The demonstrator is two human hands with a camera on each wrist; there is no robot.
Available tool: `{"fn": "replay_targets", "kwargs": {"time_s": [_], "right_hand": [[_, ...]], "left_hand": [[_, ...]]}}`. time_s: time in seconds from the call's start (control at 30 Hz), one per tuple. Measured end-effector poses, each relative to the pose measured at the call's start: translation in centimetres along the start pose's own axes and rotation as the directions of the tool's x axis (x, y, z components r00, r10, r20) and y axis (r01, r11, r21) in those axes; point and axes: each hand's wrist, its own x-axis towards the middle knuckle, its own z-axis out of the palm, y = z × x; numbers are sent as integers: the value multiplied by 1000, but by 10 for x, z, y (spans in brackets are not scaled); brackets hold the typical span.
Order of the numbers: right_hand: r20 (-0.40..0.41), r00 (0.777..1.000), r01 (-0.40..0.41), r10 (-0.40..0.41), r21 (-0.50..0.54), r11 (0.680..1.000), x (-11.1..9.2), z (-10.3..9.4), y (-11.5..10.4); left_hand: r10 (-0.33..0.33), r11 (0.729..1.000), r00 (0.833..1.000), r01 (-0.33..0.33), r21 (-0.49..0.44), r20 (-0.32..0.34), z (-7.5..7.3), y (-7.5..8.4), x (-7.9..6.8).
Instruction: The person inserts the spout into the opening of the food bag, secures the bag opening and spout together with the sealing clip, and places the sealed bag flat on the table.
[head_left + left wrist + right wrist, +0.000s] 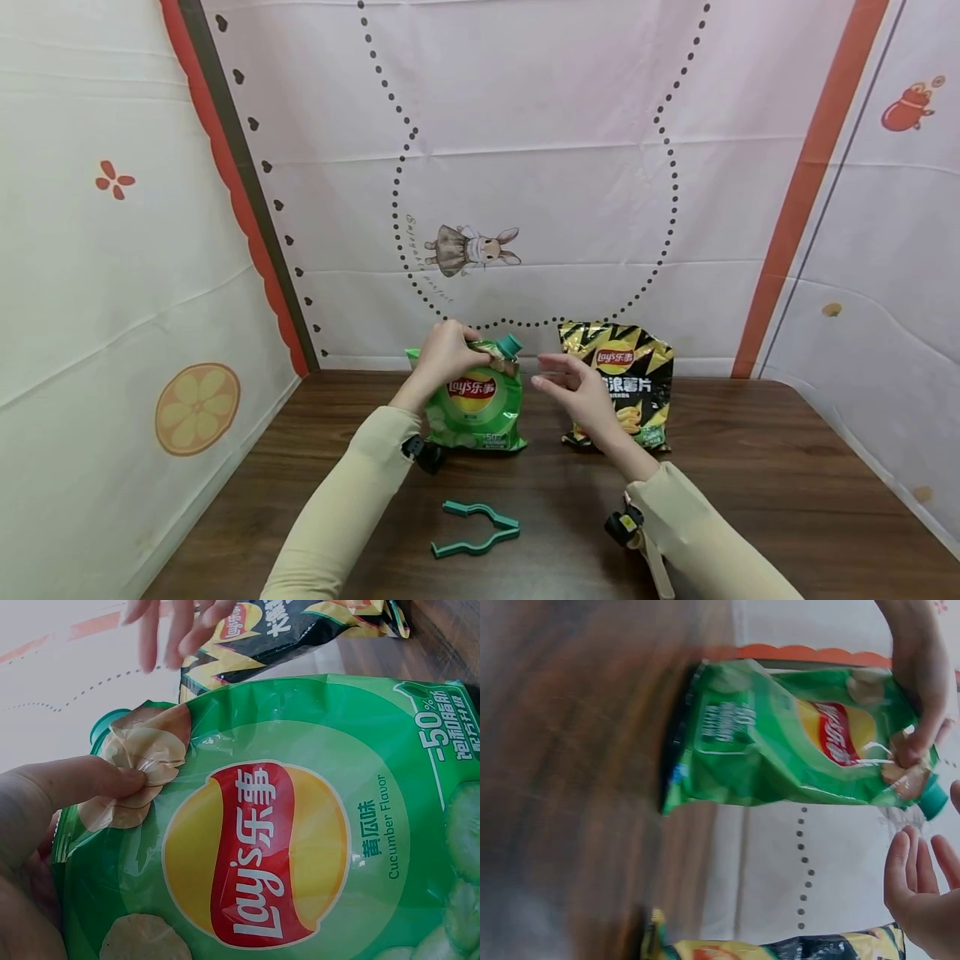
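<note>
My left hand (pixel 447 354) pinches the top of a green bag of Lay's cucumber-flavor potato chips (pixel 480 417), with the thumb across the front. The bag stands upright on the table. At its upper right corner sticks out a round teal cap-like piece (pixel 509 345); what it belongs to is hidden. To the right of that piece, my right hand (pixel 581 396) is raised with loosely bent fingers and holds nothing. The right wrist view shows its fingertips (pixel 898 859) a little apart from the bag. Behind that hand stands a black and yellow bag of Lay's chips (pixel 651 362).
A teal two-armed clip-like tool (pixel 491 546) lies spread on the brown wooden table (pixel 360 500) in front of the green bag. A pale stick-like thing (pixel 657 568) shows beneath the right forearm. Printed cloth (pixel 540 192) hangs behind the table and along both sides.
</note>
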Motion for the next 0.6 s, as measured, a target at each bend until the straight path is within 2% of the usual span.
{"fn": "replay_targets", "kwargs": {"time_s": [0.17,0.3,0.6], "right_hand": [[98,995,-5,9,-33,999,-18,3,7],[175,983,-49,51,-15,999,-32,8,10],[342,938,-55,61,-27,998,-54,19,17]], "left_hand": [[0,1000,1000,0,4,-2,0,0,0],[6,1000,1000,-6,-1,1,1,0,0],[17,1000,1000,-17,7,-4,1,0,0]]}}
